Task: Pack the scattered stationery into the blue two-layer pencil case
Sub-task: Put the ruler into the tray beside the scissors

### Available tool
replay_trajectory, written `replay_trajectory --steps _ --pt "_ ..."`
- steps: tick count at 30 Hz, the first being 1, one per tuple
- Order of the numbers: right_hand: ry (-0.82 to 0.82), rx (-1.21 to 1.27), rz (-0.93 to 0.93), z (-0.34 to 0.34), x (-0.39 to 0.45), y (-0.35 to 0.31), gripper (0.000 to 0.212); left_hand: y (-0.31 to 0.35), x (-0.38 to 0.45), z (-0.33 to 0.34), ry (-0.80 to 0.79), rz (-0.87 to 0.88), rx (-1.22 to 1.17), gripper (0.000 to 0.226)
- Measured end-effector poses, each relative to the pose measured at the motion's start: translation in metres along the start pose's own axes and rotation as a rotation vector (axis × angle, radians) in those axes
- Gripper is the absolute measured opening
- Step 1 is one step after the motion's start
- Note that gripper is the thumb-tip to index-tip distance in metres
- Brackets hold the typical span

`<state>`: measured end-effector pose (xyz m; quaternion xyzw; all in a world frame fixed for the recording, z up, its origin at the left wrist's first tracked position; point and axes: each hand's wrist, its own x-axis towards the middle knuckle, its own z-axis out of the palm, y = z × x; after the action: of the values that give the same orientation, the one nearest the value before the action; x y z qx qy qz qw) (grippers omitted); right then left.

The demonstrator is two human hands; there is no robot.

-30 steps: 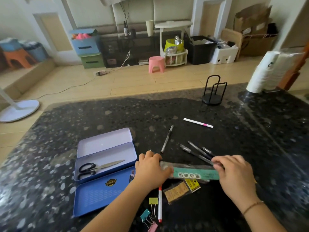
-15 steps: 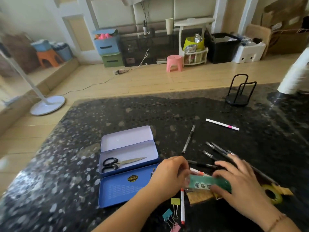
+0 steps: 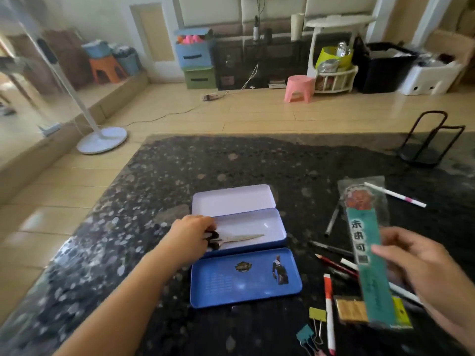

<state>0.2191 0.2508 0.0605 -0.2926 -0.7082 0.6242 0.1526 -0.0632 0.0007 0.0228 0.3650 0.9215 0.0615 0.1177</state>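
Observation:
The blue two-layer pencil case (image 3: 239, 201) lies open on the dark speckled table, its lid (image 3: 244, 281) flat in front. In the middle tray lie scissors (image 3: 241, 238); my left hand (image 3: 191, 235) rests over their black handles, fingers curled on them. My right hand (image 3: 421, 263) holds a long green packaged ruler (image 3: 365, 242) in clear wrap, raised above the table at the right. Below and beside it lie a red pencil (image 3: 334, 264), black pens (image 3: 331, 249), a grey pen (image 3: 332, 219), a white-and-orange marker (image 3: 329, 312) and binder clips (image 3: 312, 327).
A white pen with a pink band (image 3: 395, 199) lies far right. A black wire stand (image 3: 429, 140) sits at the table's back right. A small tan packet (image 3: 352, 310) lies under the ruler's end. Wooden floor with a fan base (image 3: 102, 140) lies beyond the table's left edge.
My left hand let go of the ruler and moved left onto the scissors in the case. My right hand lifted the ruler and turned it upright. The camera swung left.

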Motion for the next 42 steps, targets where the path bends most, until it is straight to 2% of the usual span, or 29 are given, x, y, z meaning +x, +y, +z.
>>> replay_trajectory --steps 1,3,4,7,9,12,16,18,21,24,27,30,33,35,38,42 --pt "-0.005 0.066 0.009 0.009 0.007 -0.008 0.055 -0.003 0.003 0.000 -0.053 0.016 0.010 0.034" --pt "-0.029 0.134 -0.017 0.029 0.021 -0.021 0.013 -0.006 0.007 -0.001 -0.080 0.038 -0.010 0.042" --pt "0.001 0.127 -0.030 0.039 0.029 -0.026 0.010 -0.006 0.008 -0.001 -0.076 0.052 0.000 0.045" --pt "0.072 0.199 -0.029 0.062 0.050 -0.036 0.057 -0.003 0.010 -0.002 -0.060 0.132 0.133 0.048" --pt "0.080 0.283 -0.013 0.073 0.062 -0.035 0.081 -0.003 0.010 -0.001 -0.049 0.165 0.110 0.046" --pt "0.164 0.315 0.032 0.086 0.074 -0.026 0.100 -0.011 0.005 -0.002 0.009 0.187 -0.086 0.045" --pt "0.387 0.273 0.043 0.110 0.084 -0.013 0.105 -0.030 -0.005 -0.009 0.220 0.155 -0.364 0.052" --pt "0.455 0.271 0.075 0.129 0.091 -0.009 0.096 -0.042 -0.009 -0.012 0.308 0.088 -0.522 0.055" --pt "0.446 0.280 0.196 0.168 0.094 -0.006 0.066 -0.051 -0.014 -0.008 0.442 -0.061 -0.955 0.049" --pt "0.325 0.457 0.329 0.202 0.091 -0.004 0.033 -0.045 -0.015 0.003 0.470 -0.150 -1.351 0.044" --pt "0.183 0.515 0.413 0.215 0.086 -0.002 0.021 -0.039 -0.011 0.012 0.459 -0.177 -1.489 0.043" --pt "0.007 0.433 0.489 0.201 0.078 -0.007 0.019 -0.034 -0.009 0.016 0.461 -0.154 -1.504 0.042" --pt "-0.093 0.106 0.479 0.160 0.070 -0.014 0.020 -0.033 -0.011 0.016 0.461 -0.093 -1.448 0.042" --pt "-0.010 -0.167 0.344 0.129 0.071 -0.012 0.019 -0.033 -0.012 0.014 0.467 -0.052 -1.370 0.043" --pt "0.231 -0.430 0.078 0.106 0.086 -0.006 0.008 -0.033 -0.013 0.014 0.471 -0.009 -1.209 0.044" --pt "0.136 -0.627 0.067 0.114 0.107 0.005 0.008 -0.031 -0.014 0.019 0.395 0.118 -0.899 0.049"
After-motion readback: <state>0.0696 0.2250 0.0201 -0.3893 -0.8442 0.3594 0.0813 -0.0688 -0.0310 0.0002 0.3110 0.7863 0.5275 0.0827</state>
